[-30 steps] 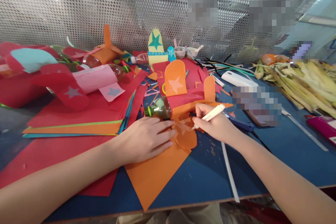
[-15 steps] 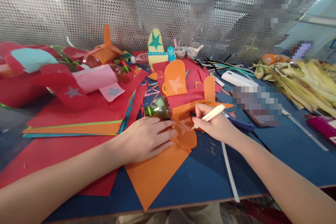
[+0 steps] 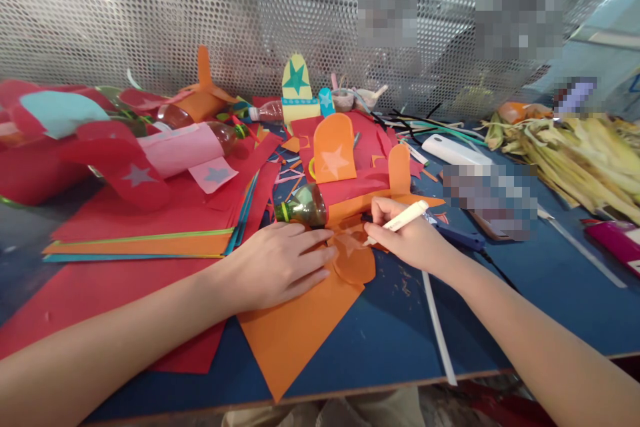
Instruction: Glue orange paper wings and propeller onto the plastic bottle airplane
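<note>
My left hand (image 3: 280,265) lies flat with fingers spread on an orange paper sheet (image 3: 295,327), pressing it to the blue table (image 3: 400,327). My right hand (image 3: 407,240) is closed round a white pen (image 3: 400,219), whose tip touches a rounded orange paper piece (image 3: 353,260) bearing a pale star outline. Just beyond my left fingertips lies a small plastic bottle (image 3: 303,207) with a green cap, wrapped in orange paper.
A stack of red, orange and blue paper sheets (image 3: 150,230) lies at the left. Paper-and-bottle rockets (image 3: 300,97) stand at the back before a perforated metal wall. Dried leaves (image 3: 570,153) pile at the right. A white strip (image 3: 437,327) and blue-handled scissors (image 3: 460,238) lie near my right wrist.
</note>
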`<state>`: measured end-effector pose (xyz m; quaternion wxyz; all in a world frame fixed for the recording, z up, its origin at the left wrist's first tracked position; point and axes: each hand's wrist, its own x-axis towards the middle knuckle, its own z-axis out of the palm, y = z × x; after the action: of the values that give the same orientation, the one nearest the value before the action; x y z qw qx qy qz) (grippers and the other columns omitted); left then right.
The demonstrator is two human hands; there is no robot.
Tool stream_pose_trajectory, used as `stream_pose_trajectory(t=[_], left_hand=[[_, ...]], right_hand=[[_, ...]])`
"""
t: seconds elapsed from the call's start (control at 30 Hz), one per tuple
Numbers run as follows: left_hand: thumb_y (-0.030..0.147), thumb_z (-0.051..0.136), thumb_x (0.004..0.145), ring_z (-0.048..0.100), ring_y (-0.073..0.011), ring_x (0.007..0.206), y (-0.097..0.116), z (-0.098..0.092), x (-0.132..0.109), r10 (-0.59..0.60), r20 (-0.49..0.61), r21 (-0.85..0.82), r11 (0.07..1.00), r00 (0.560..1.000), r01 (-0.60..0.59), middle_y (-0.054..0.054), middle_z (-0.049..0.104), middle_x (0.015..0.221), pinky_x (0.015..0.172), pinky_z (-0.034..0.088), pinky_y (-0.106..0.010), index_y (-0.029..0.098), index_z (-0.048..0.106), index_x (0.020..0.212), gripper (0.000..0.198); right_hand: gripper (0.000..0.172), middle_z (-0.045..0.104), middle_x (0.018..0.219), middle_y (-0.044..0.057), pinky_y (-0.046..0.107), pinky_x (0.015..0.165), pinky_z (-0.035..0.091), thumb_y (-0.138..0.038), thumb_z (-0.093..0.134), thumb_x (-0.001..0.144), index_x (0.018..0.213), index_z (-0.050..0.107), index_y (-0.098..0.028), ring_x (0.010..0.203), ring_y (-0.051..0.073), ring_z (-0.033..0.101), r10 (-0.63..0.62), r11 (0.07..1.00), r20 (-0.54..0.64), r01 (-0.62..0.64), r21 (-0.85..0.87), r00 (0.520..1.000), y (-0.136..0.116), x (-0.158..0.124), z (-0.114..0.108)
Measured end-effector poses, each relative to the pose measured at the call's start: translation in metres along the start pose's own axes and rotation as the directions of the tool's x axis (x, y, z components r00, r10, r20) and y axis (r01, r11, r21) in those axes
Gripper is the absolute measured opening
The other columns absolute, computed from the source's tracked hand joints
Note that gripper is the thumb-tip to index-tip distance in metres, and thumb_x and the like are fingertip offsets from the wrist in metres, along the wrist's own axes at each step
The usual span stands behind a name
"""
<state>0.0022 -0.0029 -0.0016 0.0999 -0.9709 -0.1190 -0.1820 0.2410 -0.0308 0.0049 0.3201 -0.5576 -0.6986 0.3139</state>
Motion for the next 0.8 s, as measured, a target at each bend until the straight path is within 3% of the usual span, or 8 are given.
stream_pose_trajectory(t=[0.8], left_hand=[[0.029,0.04,0.097,0.064,-0.0186,0.074,0.0,-0.0009,0.0006,0.001,-0.002,-0.003,1.0,1.0,-0.001,-0.009,0.07,0.115,0.064,0.053,-0.033,0.017,0.065,0.109,0.03]], right_hand=[[0.022,0.042,0.055,-0.005,0.025,0.054,0.031,-0.025,0.051,0.075,0.062,0.034,-0.022,0.053,0.011,0.04,0.016,1.0,0.009,-0.015,-0.016,1.0,-0.0024,0.0005,-0.0012]])
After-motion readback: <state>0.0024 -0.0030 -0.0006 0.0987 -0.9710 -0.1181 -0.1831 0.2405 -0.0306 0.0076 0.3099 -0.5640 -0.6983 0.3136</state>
